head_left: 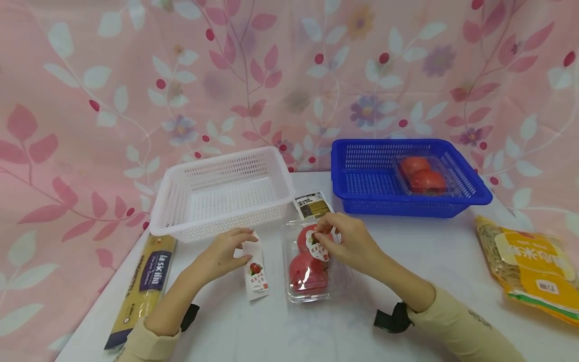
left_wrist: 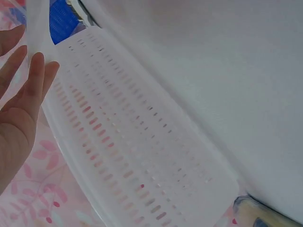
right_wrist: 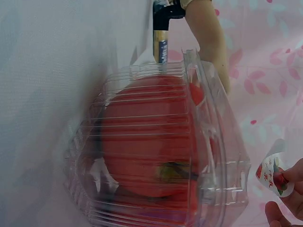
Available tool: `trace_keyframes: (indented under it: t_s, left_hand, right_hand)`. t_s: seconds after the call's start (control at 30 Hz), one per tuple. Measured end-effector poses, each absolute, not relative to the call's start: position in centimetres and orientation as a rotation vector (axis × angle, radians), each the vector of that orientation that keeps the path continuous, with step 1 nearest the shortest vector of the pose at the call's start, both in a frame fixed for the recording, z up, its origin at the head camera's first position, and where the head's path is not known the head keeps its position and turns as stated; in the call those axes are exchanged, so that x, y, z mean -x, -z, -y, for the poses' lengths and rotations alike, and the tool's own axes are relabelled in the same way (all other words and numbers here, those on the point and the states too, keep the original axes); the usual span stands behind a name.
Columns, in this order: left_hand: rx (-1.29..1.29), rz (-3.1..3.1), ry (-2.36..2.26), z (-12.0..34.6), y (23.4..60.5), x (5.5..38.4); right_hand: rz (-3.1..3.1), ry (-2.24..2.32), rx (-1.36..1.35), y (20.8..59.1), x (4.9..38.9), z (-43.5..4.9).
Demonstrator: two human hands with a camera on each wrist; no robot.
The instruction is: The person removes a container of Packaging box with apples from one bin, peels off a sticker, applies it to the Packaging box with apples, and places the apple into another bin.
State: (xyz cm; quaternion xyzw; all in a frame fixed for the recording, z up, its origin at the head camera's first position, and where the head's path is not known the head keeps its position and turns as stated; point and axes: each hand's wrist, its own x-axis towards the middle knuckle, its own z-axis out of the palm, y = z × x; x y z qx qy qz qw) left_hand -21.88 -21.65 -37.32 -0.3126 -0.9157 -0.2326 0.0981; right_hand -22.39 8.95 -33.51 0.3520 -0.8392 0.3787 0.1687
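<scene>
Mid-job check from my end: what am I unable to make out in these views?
1) Head view: the left hand covers part of the label strip; whether it grips it is unclear.
2) Head view: small print on the sticker is too small to read.
3) Right wrist view: the right edge cuts off most of the right hand.
4) Left wrist view: the frame's edge cuts off most of the spaghetti pack.

Pink flower-and-leaf-patterned fabric backdrop (head_left: 289,95) hanging behind flat white worktop (head_left: 348,329), suggesting staged indoor tabletop setup; exact room type unclear.
</scene>
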Motion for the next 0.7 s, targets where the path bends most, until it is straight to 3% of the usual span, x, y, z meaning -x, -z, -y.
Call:
trace_keyframes:
  t_s: [0.7]
  left_hand:
    - [0.751, 3.066, 0.45, 22.7, 39.4, 22.1]
  right_hand:
    - [2.448, -1.05, -0.998, 35.2, 24.4, -8.2]
